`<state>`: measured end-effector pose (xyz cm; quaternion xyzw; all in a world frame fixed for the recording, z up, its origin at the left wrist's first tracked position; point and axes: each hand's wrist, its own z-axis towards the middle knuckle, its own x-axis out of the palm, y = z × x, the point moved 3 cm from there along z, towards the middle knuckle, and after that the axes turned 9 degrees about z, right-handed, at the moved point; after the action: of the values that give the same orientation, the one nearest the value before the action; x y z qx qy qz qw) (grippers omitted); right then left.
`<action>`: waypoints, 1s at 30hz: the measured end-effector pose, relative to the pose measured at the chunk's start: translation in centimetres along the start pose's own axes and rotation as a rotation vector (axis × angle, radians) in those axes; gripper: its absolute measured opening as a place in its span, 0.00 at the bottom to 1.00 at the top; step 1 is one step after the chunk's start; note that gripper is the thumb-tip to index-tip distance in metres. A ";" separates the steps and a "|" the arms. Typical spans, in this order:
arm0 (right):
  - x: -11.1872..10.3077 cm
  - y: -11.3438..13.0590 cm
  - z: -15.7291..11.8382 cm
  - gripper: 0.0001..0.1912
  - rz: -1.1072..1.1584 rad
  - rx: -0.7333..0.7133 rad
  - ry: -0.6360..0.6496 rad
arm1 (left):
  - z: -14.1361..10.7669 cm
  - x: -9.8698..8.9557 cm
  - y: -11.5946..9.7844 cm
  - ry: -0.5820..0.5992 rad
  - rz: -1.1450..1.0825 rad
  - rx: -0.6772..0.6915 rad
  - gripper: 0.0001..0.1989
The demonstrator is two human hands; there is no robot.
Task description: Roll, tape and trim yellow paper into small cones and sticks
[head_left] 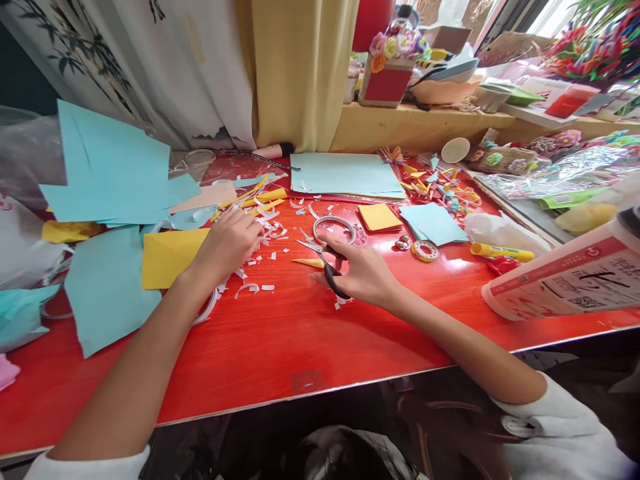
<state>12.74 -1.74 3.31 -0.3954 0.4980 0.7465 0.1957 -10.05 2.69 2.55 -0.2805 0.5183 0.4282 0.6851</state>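
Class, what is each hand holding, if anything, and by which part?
The right hand holds scissors by their black handles. Whether the left hand, beside yellow paper pieces, grips anything cannot be told.

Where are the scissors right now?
The scissors are in the right hand, near the middle of the head view, beside the white ring.
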 end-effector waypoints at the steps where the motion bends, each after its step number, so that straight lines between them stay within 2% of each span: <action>1: 0.1 -0.1 0.0 0.36 -0.021 -0.001 -0.004 | -0.1 0.2 -0.1 0.015 0.032 0.030 0.13; 9: 0.3 -0.6 0.1 0.34 -0.101 -0.012 -0.027 | -0.2 0.6 -0.2 0.097 -0.013 0.118 0.12; 18: 0.5 -0.8 0.3 0.33 -0.111 0.004 -0.001 | -0.4 2.1 1.3 0.190 -0.030 0.100 0.09; 22: 0.6 -0.8 0.3 0.33 -0.114 -0.024 0.000 | -0.4 1.4 1.2 0.243 -0.044 0.092 0.10; 27: 0.5 -0.8 0.1 0.32 -0.102 -0.032 -0.010 | -0.4 -0.2 0.4 0.321 -0.042 -0.006 0.13; 30: 0.4 -0.7 0.1 0.31 -0.085 -0.052 -0.026 | -0.3 -0.9 0.2 0.307 -0.015 -0.069 0.14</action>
<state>12.93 -1.42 2.59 -0.4115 0.4586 0.7553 0.2233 -10.48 2.26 3.27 -0.3698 0.5997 0.3929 0.5909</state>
